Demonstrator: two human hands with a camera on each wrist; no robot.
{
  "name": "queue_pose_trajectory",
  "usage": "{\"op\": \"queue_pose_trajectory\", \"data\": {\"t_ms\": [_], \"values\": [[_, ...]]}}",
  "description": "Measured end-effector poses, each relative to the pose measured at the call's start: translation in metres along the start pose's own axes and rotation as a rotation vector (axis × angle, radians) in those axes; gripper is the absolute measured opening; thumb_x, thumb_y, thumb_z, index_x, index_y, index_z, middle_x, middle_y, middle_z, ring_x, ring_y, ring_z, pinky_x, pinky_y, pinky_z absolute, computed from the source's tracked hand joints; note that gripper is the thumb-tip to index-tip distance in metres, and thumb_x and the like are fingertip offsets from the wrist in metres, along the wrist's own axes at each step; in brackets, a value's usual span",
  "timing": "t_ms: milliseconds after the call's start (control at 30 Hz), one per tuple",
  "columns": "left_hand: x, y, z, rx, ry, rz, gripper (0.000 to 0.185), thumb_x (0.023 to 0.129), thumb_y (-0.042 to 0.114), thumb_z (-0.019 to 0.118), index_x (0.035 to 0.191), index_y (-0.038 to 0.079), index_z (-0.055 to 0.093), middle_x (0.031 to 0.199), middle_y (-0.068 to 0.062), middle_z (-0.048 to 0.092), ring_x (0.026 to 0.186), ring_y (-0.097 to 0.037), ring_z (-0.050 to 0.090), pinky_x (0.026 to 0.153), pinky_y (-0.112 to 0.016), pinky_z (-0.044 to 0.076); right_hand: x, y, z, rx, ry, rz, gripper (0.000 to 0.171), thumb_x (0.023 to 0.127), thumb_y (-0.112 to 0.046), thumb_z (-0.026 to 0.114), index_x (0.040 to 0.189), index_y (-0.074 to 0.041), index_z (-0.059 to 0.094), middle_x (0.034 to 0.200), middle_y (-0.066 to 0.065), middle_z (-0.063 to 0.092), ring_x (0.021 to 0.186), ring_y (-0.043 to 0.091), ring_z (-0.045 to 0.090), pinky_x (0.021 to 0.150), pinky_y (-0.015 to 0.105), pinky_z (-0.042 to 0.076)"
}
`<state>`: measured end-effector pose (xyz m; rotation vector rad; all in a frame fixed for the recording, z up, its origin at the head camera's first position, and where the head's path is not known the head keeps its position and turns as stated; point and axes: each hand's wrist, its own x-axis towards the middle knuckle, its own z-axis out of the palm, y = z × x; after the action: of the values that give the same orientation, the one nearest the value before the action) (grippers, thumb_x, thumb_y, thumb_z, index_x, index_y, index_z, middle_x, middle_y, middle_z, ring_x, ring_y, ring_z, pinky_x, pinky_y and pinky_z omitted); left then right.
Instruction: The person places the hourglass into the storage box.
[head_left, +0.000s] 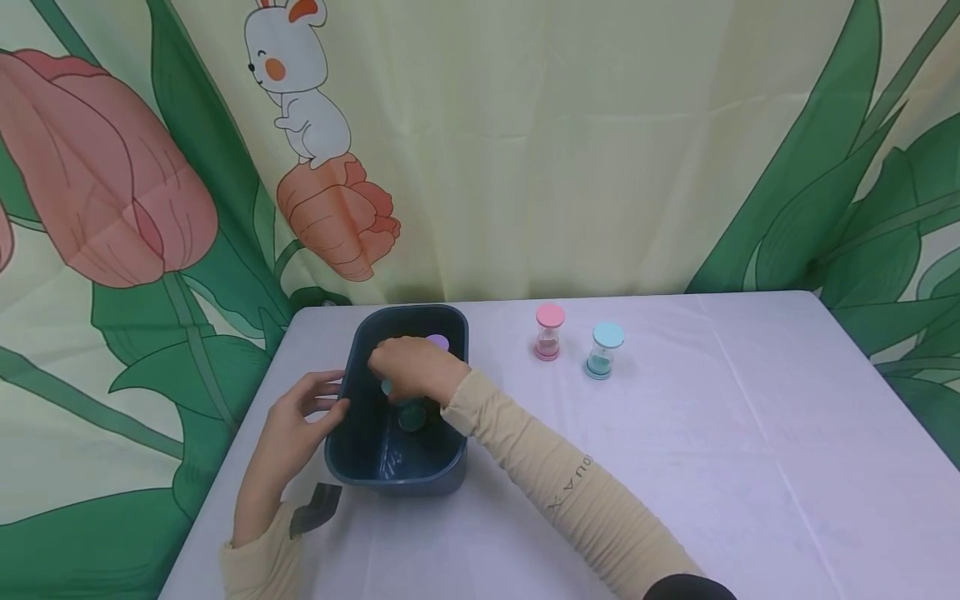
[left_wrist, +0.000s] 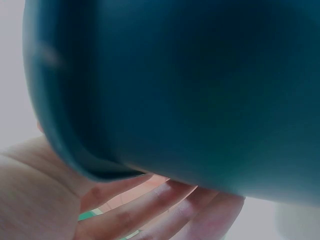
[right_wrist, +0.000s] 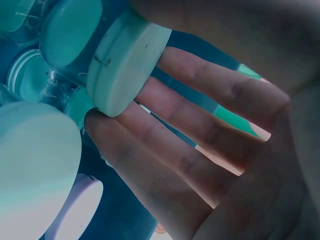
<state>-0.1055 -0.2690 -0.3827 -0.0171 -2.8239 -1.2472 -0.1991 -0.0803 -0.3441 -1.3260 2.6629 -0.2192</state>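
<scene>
**Inside the bin: a hand among sand timers**

Down on the table [head_left: 675, 433], a dark teal bin [head_left: 360, 454] sits at about 9 o'clock of the table's middle. It holds several small timers; the head view shows only a lilac cap [head_left: 438, 342] at the bin's 12 o'clock end and a teal one [head_left: 411, 417] near its middle, the rest hidden under the right hand [head_left: 408, 371].

That hand reaches into the bin from 4 o'clock. Its wrist view shows what the head view hides: a pale green timer [right_wrist: 117, 62] lying tilted on the fingers [right_wrist: 200, 120], which are fairly straight and slightly spread beneath its round cap. Whether the thumb clamps it cannot be told. Other timers crowd at 9 o'clock of it, with a lilac cap lowest.

The left hand [head_left: 296, 417] rests against the bin's outer wall at 9 o'clock, fingers relaxed and lightly spread; its wrist view shows them under the rim.

Two timers stand outside the bin at 2 o'clock, pink [head_left: 550, 332] and blue [head_left: 602, 350], near each other.
</scene>
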Motion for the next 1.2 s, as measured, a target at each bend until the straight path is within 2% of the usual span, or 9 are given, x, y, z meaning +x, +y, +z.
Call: {"op": "queue_pose_trajectory", "data": {"t_ms": [467,733,1200], "values": [[0.0,0.0,0.001,-0.002,-0.005,0.003,0.044,0.097,0.015,0.063,0.138,0.008,0.052,0.131,-0.018,0.061,0.117,-0.037,0.062,0.092,-0.051,0.056,-0.003,0.002,-0.004,-0.021,-0.008,-0.049,0.037,0.083,-0.031,0.08,0.113,-0.011,0.072,0.104,0.001,0.07,0.092,0.013,0.062,0.084,0.019,0.054],[0.001,0.001,0.0,0.001,-0.008,0.007,0.044,0.097,0.017,0.063,0.139,0.008,0.051,0.132,-0.019,0.06,0.117,-0.038,0.062,0.092,-0.05,0.056,-0.011,0.003,-0.013,-0.02,0.019,-0.024,0.037,0.084,-0.033,0.08,0.114,-0.013,0.072,0.103,0.0,0.067,0.09,0.012,0.061,0.08,0.021,0.054],[0.001,0.001,0.001,0.002,0.001,-0.006,0.045,0.096,0.017,0.064,0.139,0.009,0.051,0.133,-0.018,0.06,0.118,-0.037,0.062,0.092,-0.05,0.056,-0.038,0.011,-0.03,-0.019,0.103,-0.015,0.044,0.085,-0.033,0.079,0.124,-0.013,0.069,0.115,0.002,0.068,0.103,0.014,0.064,0.09,0.026,0.055]]}}
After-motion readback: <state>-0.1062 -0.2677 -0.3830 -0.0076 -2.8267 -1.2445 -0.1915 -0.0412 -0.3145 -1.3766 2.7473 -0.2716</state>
